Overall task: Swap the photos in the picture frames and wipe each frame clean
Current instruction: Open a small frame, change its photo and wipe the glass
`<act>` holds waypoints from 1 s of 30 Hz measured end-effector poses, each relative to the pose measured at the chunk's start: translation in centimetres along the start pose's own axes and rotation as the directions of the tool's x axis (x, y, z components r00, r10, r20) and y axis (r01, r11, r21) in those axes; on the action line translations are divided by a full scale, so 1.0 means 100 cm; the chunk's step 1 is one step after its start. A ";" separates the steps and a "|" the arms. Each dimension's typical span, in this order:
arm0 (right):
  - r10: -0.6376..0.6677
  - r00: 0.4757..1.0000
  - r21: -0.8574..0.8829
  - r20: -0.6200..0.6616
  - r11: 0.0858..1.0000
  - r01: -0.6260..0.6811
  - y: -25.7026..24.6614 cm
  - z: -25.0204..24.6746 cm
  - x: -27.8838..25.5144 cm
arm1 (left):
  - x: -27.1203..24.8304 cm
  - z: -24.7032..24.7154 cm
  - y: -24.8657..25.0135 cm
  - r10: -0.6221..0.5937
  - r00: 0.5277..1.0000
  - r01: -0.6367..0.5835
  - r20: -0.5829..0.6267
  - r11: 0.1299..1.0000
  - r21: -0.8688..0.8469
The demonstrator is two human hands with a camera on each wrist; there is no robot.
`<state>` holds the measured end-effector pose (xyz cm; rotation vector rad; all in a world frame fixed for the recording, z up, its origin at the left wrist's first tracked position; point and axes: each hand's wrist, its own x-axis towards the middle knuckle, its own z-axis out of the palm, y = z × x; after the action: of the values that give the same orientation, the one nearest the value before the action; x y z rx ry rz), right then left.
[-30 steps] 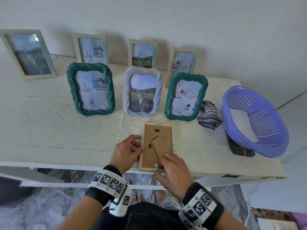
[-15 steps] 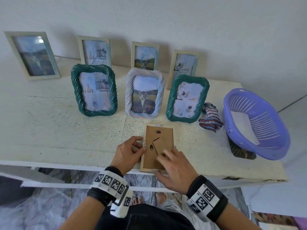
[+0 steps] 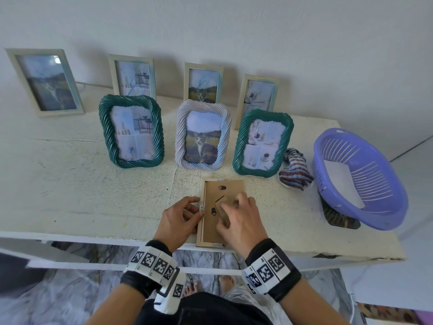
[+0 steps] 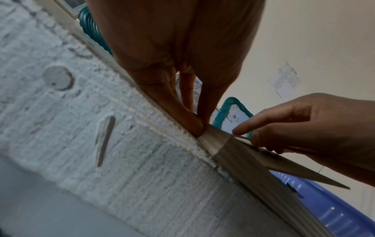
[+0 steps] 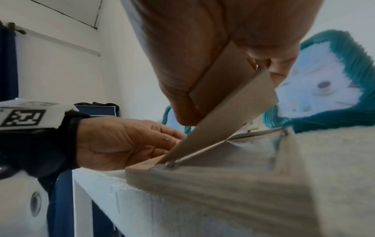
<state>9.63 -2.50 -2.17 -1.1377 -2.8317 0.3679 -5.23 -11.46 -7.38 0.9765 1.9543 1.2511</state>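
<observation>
Right hand (image 3: 241, 221) pinches the stand flap (image 3: 222, 211) — left hand (image 3: 179, 216) grips the face-down frame (image 3: 206, 233).

Soft, even daylight with faint shadows on the wall (image 3: 281, 43); head view bends at its edges, wrist views are close, blurred and dimmer

Frames in two rows on the tabletop, one face down at the front edge.

Against the wall, four pale flat-moulded wooden frames (image 3: 44, 82); before them, left to right, a green rope-twist frame (image 3: 131, 131), a white rope-twist frame (image 3: 203, 135), a second green rope-twist frame (image 3: 263, 143). Before these, a face-down pale wooden frame (image 3: 212, 228) on the cream tabletop (image 3: 82, 184). Right of that row, a striped cloth (image 3: 295, 170), then a tilted purple plastic basket (image 3: 358, 178) with white paper inside.
</observation>
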 end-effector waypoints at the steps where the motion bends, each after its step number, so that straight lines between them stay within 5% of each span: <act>1: -0.002 1.000 -0.017 -0.020 1.000 0.002 0.002 -0.003 -0.002 | 0.000 0.000 0.000 -0.007 1.000 0.007 0.001 1.000 -0.014; 7: 0.122 0.992 0.078 0.041 0.989 -0.125 0.046 -0.024 -0.018 | -0.001 -0.001 0.001 -0.004 1.000 0.004 -0.005 1.000 -0.002; 14: 0.234 0.971 0.154 -0.040 0.962 -0.225 0.104 -0.015 -0.036 | 0.002 -0.001 -0.003 -0.043 0.999 0.044 0.016 0.998 -0.041; 19: 0.225 0.972 0.096 0.065 0.968 -0.230 0.107 -0.004 -0.039 | 0.002 -0.001 -0.002 -0.063 0.998 0.064 0.030 0.996 -0.062; 23: 0.186 0.981 0.082 -0.055 0.980 -0.182 0.084 -0.007 -0.026 | 0.002 -0.002 0.000 -0.053 0.998 0.054 0.026 0.997 -0.053; 30: 0.062 0.957 0.056 0.284 0.995 -0.081 0.025 0.000 -0.001 | 0.002 -0.001 -0.001 -0.071 0.997 0.072 0.019 0.995 -0.066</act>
<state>11.38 -0.78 -2.81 -1.2692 -2.9936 0.6766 -5.48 -11.34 -7.49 0.8739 1.9058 1.2559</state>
